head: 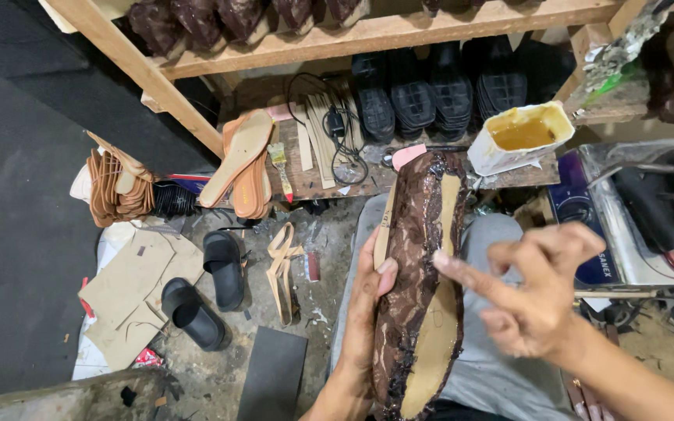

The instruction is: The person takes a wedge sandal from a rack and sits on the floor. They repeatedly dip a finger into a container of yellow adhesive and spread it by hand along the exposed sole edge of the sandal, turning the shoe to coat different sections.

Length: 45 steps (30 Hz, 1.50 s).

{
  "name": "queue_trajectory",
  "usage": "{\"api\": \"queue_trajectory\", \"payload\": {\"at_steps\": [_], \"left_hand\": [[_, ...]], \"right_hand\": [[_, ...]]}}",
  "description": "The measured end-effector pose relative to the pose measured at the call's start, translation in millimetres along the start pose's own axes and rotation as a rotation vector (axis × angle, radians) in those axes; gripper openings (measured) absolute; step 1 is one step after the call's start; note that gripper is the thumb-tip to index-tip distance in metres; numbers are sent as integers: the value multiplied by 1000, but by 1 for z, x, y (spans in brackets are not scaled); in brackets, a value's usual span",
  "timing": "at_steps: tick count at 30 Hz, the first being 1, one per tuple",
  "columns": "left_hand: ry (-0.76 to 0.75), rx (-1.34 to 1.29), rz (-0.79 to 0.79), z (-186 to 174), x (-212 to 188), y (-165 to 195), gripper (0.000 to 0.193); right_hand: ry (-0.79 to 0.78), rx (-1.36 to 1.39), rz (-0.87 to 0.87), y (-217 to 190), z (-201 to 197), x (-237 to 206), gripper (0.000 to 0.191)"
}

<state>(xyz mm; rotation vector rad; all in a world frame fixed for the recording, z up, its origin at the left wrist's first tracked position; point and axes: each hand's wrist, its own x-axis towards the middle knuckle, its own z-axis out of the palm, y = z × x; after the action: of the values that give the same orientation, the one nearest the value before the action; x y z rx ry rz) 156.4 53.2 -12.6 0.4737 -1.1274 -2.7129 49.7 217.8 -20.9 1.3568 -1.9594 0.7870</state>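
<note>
A: What is seen at the far left?

B: A bundle of brown straps (118, 191) is hung beside a slanted wooden post (138, 74). Below it, cardboard sheets (138, 292) are spread on the floor, and two black slides (208, 292) are laid just beside them. A loop of tan strapping (282, 269) is left on the floor to their right.

A: And on the shelf above?

B: Tan insoles (243, 164) are leaned against the post, with a small brush (280, 168) next to them and a black cable (337, 129) coiled further along. Black soles (431, 90) are stacked at the back of the shelf.

A: Where is the shoe sole?

B: A long sole (423, 288), wrapped in dark brown lace with its tan underside facing up, is held over the lap, near the middle of the view, its tip pointed toward the shelf.

A: How is it gripped?

B: The left hand (364, 312) is closed on the sole from its left edge, with the thumb pressed on the lace. The right hand (536, 300) is kept open and grips nothing; its forefinger (470, 277) is stretched to the sole's right edge, and it seems to touch there.

A: What is found at the right?

B: A white tub of yellow glue (520, 136) is set on the shelf edge, above the right hand. Further right, a metal box (641, 210) with red-handled tools is placed.
</note>
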Motion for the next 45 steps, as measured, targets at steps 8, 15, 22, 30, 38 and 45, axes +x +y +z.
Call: {"api": "queue_trajectory", "payload": {"at_steps": [8,15,22,30,38,45], "left_hand": [[-21,-39,-32,6,-4,5,72],[6,-98,-21,13,-9,6,72],[-28,-99,23,9,-4,2,67],[-18,-72,52,1,1,-5,68],[10,-32,61,-1,3,-6,70],[39,-29,52,-1,5,-7,71]], "right_hand": [[73,-56,-93,9,3,1,57],[66,-32,-160,-2,1,-9,47],[93,-53,-165,-7,0,-10,45],[117,-61,-186,-14,-1,-11,41],[71,-76,-203,-22,-7,-11,39],[127,-53,-244,-25,-4,-14,34]]}}
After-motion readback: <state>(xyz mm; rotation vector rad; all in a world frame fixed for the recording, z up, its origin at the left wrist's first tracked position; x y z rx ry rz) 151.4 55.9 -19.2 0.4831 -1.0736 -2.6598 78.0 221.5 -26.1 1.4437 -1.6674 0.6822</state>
